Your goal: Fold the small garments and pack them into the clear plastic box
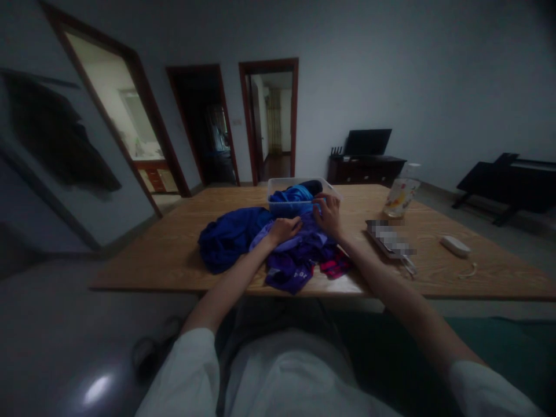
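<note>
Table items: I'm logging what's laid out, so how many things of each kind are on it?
Clothes outside the bin: 3, dark blue, purple, red-pink
Clear bin of clothes: 1
Plastic jug: 1
White box with cable: 1
Blurred flat item: 1
Total: 7

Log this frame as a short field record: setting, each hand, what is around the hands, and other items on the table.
setting: wooden table in a dim room, seen from the person's seat
left hand: left hand rests, fingers curled, on the purple garment
right hand: right hand grips cloth at the near edge of the clear plastic bin
bin contents: blue folded cloth
beside the hands: dark blue garment to the left, red patterned cloth to the right
other items: patterned cup, small white device
</note>
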The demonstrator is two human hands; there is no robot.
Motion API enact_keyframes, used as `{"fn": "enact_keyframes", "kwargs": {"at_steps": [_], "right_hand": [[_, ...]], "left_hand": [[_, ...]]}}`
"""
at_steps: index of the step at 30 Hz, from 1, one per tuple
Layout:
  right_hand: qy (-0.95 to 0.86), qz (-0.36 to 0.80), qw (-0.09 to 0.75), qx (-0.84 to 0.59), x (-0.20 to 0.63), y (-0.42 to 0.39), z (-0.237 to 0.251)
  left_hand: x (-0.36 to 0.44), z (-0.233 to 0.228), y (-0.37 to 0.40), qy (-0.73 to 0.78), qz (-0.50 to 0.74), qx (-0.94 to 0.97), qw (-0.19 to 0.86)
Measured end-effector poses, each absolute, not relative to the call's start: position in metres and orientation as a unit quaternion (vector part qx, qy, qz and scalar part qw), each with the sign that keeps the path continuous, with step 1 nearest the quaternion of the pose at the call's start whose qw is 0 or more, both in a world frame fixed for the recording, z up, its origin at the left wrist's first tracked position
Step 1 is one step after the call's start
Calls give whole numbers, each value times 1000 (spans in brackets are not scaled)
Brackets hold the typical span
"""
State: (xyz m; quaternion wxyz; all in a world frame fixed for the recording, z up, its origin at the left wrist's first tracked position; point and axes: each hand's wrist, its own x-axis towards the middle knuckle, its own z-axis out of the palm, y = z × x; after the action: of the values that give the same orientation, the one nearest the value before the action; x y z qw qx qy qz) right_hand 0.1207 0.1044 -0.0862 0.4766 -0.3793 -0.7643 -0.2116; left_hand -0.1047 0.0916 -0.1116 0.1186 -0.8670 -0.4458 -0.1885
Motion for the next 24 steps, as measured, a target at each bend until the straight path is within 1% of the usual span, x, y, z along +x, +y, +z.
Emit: {"fn": "enact_keyframes", "kwargs": {"at_steps": [2, 4, 8, 19, 24], "right_hand": [[-797, -199, 458, -341, 113, 99, -86], [-833, -182, 420, -310, 104, 95, -87], [-876, -169, 347, -290, 91, 91, -90], [-877, -117, 330, -329, 90, 91, -90], [-878, -118, 322, -335, 90, 90, -93]], "left_hand": [[-104, -111, 92, -448, -184, -868, 110], [-104, -110, 92, -454, -181, -867, 97], [-104, -109, 94, -473, -166, -863, 70], [-104, -106, 94, -476, -150, -864, 64], [-103, -104, 89, -477, -146, -865, 55]]}}
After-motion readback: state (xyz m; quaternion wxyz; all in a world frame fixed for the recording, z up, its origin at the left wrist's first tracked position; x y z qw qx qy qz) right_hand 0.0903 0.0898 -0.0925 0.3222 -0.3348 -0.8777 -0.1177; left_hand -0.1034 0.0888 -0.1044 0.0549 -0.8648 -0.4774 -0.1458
